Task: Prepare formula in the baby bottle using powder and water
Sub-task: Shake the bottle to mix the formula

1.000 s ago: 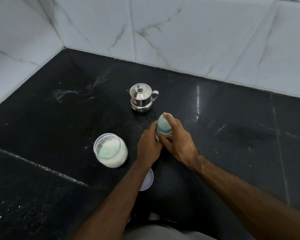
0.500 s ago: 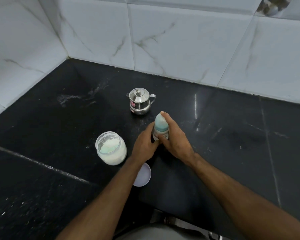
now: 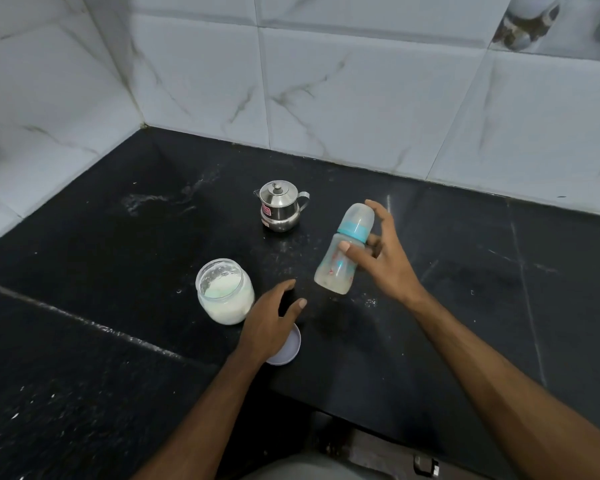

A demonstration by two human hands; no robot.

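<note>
Moved: baby bottle (image 3: 344,249) now lifted and tilted at frame centre-right, off the counter; left hand (image 3: 270,323) has let go.
Right hand (image 3: 383,256): thumb and fingers wrapped round bottle body.
Left hand: fingers relaxed, holding nothing, over white lid (image 3: 286,346).
Bottle: translucent, teal collar, clear cap, contents unclear.
Jar (image 3: 225,291): clear glass, uncapped, white powder inside, left of centre.
Steel pot (image 3: 280,206): shiny, lidded, red label unreadable.
Counter (image 3: 118,258): black polished stone, powder specks.

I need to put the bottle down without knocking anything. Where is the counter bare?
Bare counter lies right of the right hand holding the baby bottle, and left of the powder jar. It is crowded between jar, lid, left hand and steel pot.
</note>
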